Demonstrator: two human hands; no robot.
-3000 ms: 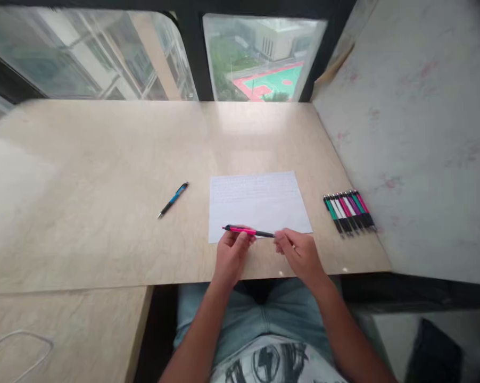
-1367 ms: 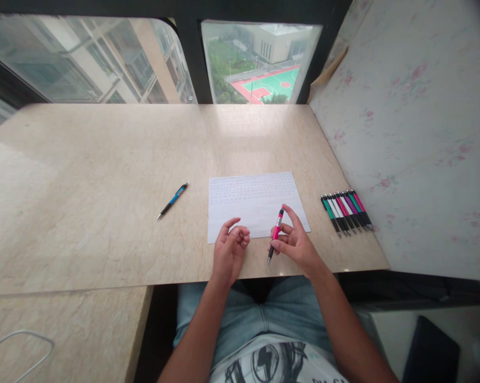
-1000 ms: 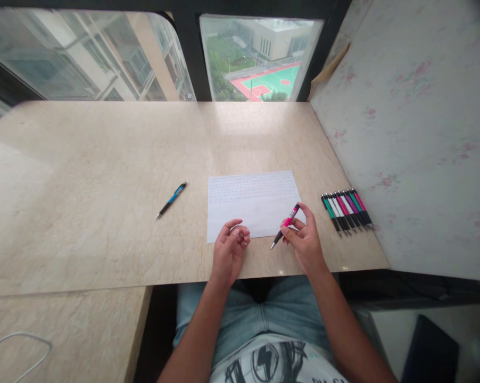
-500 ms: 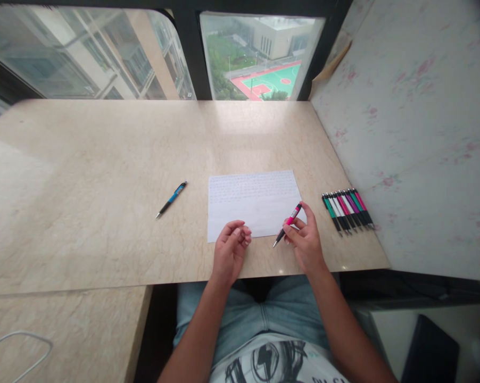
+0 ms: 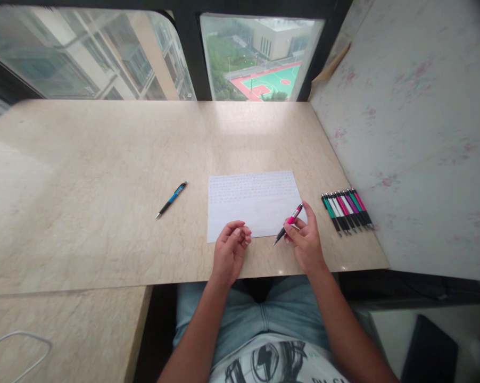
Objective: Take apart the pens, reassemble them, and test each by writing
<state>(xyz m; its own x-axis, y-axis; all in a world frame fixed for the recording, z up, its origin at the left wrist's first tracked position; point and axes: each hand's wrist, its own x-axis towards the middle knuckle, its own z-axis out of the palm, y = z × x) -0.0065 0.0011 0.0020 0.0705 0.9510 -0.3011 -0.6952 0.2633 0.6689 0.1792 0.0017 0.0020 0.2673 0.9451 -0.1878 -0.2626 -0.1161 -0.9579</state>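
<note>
My right hand (image 5: 306,242) is shut on a pink pen (image 5: 295,214) with a black grip. The pen slants with its metal tip down to the left, above the near right edge of a sheet of paper (image 5: 248,215). A fingertip touches the pen's upper end. My left hand (image 5: 231,247) rests at the paper's near edge, its fingers loosely curled with gaps between them and nothing visible in them. Lines of handwriting fill the upper part of the sheet.
A blue pen (image 5: 171,200) lies left of the paper. Several green, white, pink and purple pens (image 5: 346,211) lie in a row at the right, near the flowered wall (image 5: 427,133). A white cable (image 5: 24,334) is on the lower left surface. Windows (image 5: 264,58) stand behind the desk (image 5: 104,175).
The pink pen has shifted very slightly in my right hand, its tip a little higher. My left hand and the paper stay where they were.
</note>
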